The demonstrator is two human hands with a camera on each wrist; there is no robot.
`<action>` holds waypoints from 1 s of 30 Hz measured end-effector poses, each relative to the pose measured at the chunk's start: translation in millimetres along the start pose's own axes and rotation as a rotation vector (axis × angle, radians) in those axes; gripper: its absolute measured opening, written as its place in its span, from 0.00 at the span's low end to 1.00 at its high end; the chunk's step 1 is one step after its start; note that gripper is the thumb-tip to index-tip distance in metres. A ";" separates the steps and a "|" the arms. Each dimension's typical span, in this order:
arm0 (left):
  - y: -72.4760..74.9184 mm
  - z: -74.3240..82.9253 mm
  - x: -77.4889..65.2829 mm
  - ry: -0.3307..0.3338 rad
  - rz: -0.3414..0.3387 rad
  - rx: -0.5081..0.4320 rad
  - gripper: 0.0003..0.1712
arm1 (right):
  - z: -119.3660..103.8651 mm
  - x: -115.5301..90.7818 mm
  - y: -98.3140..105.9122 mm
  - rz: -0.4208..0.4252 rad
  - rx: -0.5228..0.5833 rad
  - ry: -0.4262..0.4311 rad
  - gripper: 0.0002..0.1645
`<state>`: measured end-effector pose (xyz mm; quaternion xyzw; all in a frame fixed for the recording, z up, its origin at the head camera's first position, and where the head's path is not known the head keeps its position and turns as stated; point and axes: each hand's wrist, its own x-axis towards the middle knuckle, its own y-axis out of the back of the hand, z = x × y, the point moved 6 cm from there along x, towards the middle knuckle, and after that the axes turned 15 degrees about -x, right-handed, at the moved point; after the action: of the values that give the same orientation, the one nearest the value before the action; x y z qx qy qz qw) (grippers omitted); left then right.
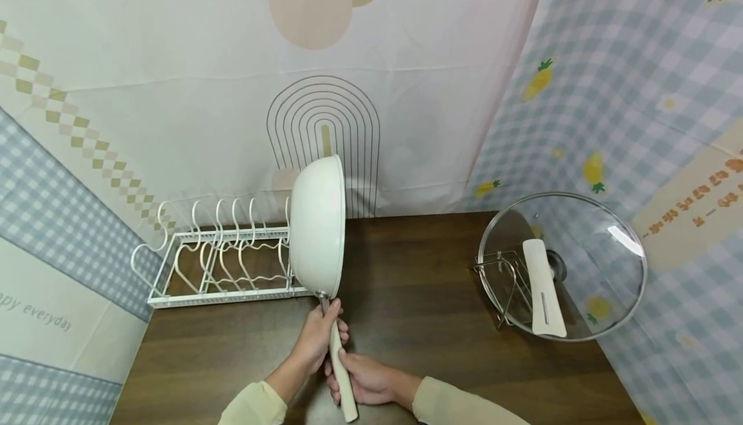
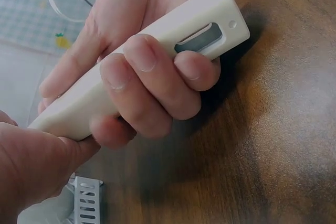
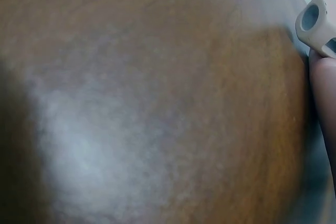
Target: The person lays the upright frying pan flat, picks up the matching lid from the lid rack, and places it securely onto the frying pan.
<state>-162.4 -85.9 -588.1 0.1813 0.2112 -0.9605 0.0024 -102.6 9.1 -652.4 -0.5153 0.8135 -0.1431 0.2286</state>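
A white deep frying pan (image 1: 318, 225) is tilted up on its side at the right end of a white pan rack (image 1: 226, 297). It hides that end of the rack, and whether the two touch I cannot tell. My left hand (image 1: 313, 338) grips the pan's cream handle (image 1: 342, 376) close to the bowl. Further down, my right hand (image 1: 366, 380) holds the same handle. In the left wrist view, the right hand's fingers (image 2: 152, 85) curl round the handle near its slotted end. At the right wrist view's edge, only the handle's end (image 3: 312, 22) and part of a finger show.
The rack has a row of curved wire dividers (image 1: 244, 215). On the right, a glass lid (image 1: 604, 270) with a long white handle (image 1: 544, 289) leans upright in a wire stand (image 1: 511, 283). Patterned cloth walls (image 1: 441, 122) enclose the brown wooden table (image 1: 424, 283).
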 end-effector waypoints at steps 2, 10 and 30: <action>0.1 -0.2 -0.2 0.005 0.005 0.001 0.29 | -0.2 -0.4 -0.4 -0.008 0.002 0.004 0.30; 0.5 0.0 0.2 -0.003 0.016 0.009 0.27 | 0.4 2.7 -0.4 -0.018 -0.011 0.026 0.27; -2.3 -0.9 -4.0 -0.017 -0.015 0.046 0.26 | 3.9 2.2 -2.7 0.116 -0.093 0.136 0.26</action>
<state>-158.6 -83.8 -586.6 0.1717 0.1905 -0.9665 -0.0074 -99.3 6.0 -655.0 -0.4666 0.8613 -0.1264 0.1565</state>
